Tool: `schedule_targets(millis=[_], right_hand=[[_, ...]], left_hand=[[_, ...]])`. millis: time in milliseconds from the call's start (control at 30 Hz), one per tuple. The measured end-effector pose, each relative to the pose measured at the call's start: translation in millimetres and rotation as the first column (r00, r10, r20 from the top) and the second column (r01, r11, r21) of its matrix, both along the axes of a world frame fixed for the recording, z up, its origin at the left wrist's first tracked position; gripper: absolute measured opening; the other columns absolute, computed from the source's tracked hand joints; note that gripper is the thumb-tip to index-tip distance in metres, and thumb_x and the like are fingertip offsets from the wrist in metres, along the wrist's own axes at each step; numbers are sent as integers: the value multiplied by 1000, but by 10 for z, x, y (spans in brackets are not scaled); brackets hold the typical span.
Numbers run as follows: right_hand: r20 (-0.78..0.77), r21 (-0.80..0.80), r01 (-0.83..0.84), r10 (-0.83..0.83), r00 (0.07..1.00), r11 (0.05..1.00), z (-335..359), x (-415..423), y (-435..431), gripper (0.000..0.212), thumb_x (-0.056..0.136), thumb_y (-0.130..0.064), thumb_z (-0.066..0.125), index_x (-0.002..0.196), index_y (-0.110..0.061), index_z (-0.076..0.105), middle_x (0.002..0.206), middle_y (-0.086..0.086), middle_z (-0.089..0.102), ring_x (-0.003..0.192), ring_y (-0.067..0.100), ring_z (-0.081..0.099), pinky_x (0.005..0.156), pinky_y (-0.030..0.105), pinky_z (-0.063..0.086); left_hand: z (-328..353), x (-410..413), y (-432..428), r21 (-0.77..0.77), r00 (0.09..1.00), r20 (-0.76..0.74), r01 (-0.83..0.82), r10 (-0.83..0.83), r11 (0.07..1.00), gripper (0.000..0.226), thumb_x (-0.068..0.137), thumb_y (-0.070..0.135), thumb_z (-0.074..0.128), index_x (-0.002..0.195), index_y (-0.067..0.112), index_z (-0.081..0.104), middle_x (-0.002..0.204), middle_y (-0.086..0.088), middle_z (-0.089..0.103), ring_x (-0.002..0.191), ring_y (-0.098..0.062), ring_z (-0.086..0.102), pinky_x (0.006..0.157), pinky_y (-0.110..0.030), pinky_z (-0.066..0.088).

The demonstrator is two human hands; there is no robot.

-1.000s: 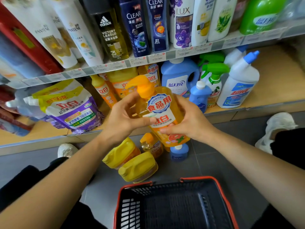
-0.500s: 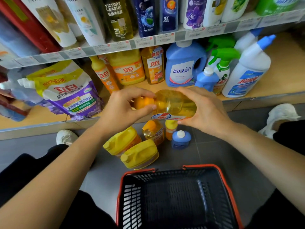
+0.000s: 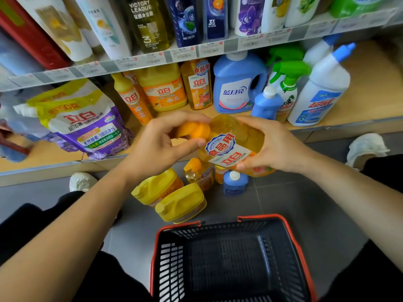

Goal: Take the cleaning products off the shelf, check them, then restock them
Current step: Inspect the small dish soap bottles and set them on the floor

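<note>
Before the lower shelf [image 3: 359,101] of a shop's cleaning aisle, a person holds a yellow dish-soap bottle [image 3: 231,138] in both bare hands, tilted with its orange pump cap to the left. Left hand [image 3: 161,144] is clamped on the cap end, thumb beneath and fingers over it; right hand [image 3: 274,144] is clamped on the body, fingers along the lower edge of the label. That label carries a blue badge with red characters 食品用 and, below, the red brand 立白.

At the shelf's front edge to the left lies a purple and yellow refill pouch [image 3: 87,125], also marked 立白, with 150克 printed on its yellow top. Behind the hands stand an orange 立白 jug [image 3: 163,90] and a slim 立白 bottle [image 3: 199,86] badged 食品用, then a blue jug [image 3: 237,83] reading 蓝月亮, a green-trigger spray [image 3: 287,83] and a white angled-neck bottle [image 3: 320,92] with a blue cap.

On the upper shelf a dark bottle [image 3: 148,25] reads VICTORY LEAGUE; price tags [image 3: 183,52] along that shelf's front edge are too blurred to read.

On the grey floor below the hands stand two yellow-capped jugs [image 3: 170,197], a small orange-capped bottle [image 3: 198,173] and a small blue bottle [image 3: 234,182]. Nearest the camera sits a black shopping basket [image 3: 290,232] with a red rim
</note>
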State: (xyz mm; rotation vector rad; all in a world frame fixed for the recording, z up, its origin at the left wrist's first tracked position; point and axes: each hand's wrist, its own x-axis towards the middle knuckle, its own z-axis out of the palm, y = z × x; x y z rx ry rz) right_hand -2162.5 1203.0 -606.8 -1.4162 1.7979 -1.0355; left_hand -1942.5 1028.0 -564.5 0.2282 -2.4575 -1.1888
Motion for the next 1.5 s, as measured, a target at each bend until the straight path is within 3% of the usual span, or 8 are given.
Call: schedule_targets(millis=[100,233,400,500,800,1133,1367,1500], right_hand=[[181,31,-45,39,983,999,-9,14,23,85,57,-20,96,129,-40,55,120,-23,68,112,-2,64,89,11,49],[535,33,-157,115,837,987,-52,94,48,75,68,-6,88,134,-16,55,128,6,68,120,25,65,98,41,54],[758,-15,-270,187,625,963,-111,206,70,67,75,-9,81,136,-8,53,134,21,61,125,39,58,104,52,48],[815,-39,-303,206,542,952,-111,264,89,61,75,-24,86,129,-14,61,127,13,67,118,30,63,99,44,52],[622,45,5,-32,782,999,-123,404,63,66,73,-10,82,132,-18,56,125,9,70,117,29,66,99,69,45],[779,61,-173,61,624,983,-76,361,79,70,68,-37,90,129,-19,60,128,12,67,121,33,62,100,50,49],[737,61,-98,22,676,993,-141,334,56,62,80,-12,73,138,-13,51,132,13,64,124,33,61,106,53,46],[716,65,-74,5,698,995,-171,310,49,61,80,-10,73,137,-16,52,132,13,65,124,32,61,107,56,45]], left_hand=[[-20,-42,23,222,999,-33,-18,26,975,51,92,18,73,139,17,55,132,-11,64,122,-30,62,96,-53,55],[-12,-145,126,607,995,-93,22,43,794,57,92,20,68,144,14,46,138,-17,58,131,-31,57,101,-45,53],[25,-251,219,826,986,-167,131,14,549,56,93,19,54,147,14,41,132,-9,67,132,-31,57,104,-45,51],[59,-290,255,832,980,-170,90,98,548,61,88,17,64,145,9,44,120,-10,73,119,-28,66,96,-41,55],[24,-268,297,732,914,-156,-148,375,664,56,79,12,74,133,9,58,100,-6,79,97,-20,75,79,-34,61],[46,-252,178,699,931,-45,-229,361,677,45,92,24,62,134,8,61,118,-23,70,111,-42,66,100,-59,53],[78,-142,80,358,897,-132,-353,421,864,32,97,10,65,128,3,66,103,-17,75,93,-28,75,75,-33,63],[55,-104,-12,467,919,-93,-299,383,832,28,101,9,58,126,3,66,100,-7,77,89,-22,75,75,-28,61]])
